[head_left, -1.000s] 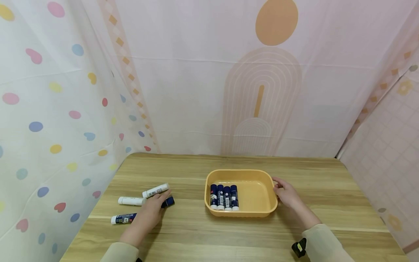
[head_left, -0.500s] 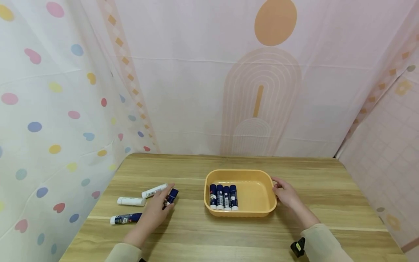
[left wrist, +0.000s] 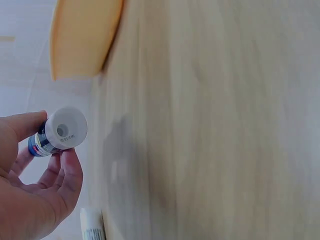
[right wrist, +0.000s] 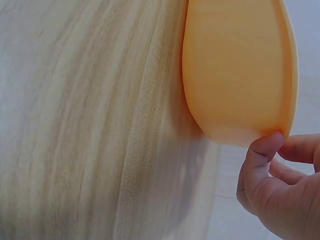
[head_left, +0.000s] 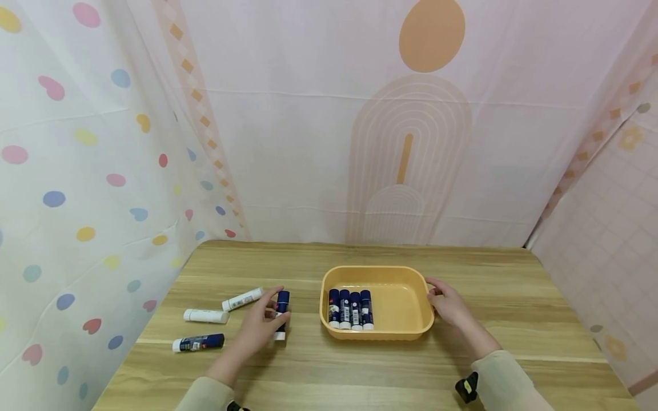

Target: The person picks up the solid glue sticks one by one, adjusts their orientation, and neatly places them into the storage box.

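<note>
My left hand (head_left: 257, 326) grips a dark blue glue stick (head_left: 283, 299) between thumb and fingers, left of a yellow plastic tray (head_left: 403, 311). In the left wrist view the white base of this glue stick (left wrist: 75, 128) faces the camera, with the table below it. My right hand (head_left: 452, 305) pinches the tray's right end; the right wrist view has thumb and finger at the rim of the tray (right wrist: 237, 65). Several blue glue sticks (head_left: 345, 308) with white bases stand side by side in the tray's left part, white ends toward me.
On the left of the wooden table (head_left: 329, 377) lie two white glue sticks, one farther back (head_left: 243, 299) and one left of it (head_left: 207, 316). A blue glue stick (head_left: 198, 343) lies nearer me. Patterned curtains (head_left: 288, 142) hang behind and beside the table.
My left hand has moved right with the blue glue stick, which has swung from lying sideways to pointing away from me. The right hand and the tray have stayed in place.
</note>
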Available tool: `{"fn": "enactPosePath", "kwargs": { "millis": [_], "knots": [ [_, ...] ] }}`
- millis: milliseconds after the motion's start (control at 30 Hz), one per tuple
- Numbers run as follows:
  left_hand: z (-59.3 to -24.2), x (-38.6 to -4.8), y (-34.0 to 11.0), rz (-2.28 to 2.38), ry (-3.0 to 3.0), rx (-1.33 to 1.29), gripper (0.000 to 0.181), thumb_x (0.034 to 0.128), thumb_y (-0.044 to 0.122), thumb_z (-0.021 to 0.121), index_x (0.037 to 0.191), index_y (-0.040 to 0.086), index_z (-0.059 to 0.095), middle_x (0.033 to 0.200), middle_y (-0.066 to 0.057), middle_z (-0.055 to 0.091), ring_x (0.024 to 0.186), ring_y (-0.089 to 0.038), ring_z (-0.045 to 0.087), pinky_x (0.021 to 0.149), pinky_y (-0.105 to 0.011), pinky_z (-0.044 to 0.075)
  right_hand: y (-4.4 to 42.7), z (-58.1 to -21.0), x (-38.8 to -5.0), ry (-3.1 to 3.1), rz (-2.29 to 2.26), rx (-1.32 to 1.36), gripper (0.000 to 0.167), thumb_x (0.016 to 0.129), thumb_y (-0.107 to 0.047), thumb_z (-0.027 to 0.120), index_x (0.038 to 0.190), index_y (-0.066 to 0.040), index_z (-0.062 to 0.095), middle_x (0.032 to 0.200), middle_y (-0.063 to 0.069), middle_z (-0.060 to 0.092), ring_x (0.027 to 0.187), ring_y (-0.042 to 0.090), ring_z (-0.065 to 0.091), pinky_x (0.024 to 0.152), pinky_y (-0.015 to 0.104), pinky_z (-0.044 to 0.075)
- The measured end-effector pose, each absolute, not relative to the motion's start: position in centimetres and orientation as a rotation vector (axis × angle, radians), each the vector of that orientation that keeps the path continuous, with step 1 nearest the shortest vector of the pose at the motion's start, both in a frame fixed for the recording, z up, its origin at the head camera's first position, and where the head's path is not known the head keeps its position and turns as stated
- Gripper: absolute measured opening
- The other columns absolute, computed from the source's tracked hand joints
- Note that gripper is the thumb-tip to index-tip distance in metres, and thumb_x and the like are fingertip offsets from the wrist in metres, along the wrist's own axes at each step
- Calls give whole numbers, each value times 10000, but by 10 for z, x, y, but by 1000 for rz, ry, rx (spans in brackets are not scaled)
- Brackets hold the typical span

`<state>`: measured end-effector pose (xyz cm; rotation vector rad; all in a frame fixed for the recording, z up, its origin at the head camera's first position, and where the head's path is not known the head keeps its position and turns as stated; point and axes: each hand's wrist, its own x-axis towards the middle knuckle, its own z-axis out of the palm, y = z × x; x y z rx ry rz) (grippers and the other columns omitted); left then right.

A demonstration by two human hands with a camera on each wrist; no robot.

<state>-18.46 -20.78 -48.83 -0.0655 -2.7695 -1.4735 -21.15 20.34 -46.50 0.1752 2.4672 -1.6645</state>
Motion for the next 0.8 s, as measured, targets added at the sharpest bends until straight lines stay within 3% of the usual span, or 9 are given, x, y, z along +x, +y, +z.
{"fn": "enactPosePath", "kwargs": {
  "millis": [800],
  "knots": [
    [-452,-207,-126,-1768,-2620,-97,571,860,150,688,1378,200,453,1051,-140,540,834,-186,535,660,-275,500,203,-464,-212,2446,-1688,192,423,965,-4,429,1386,33,405,976,92,454,762,138,471,604,219,439]
  ]
}}
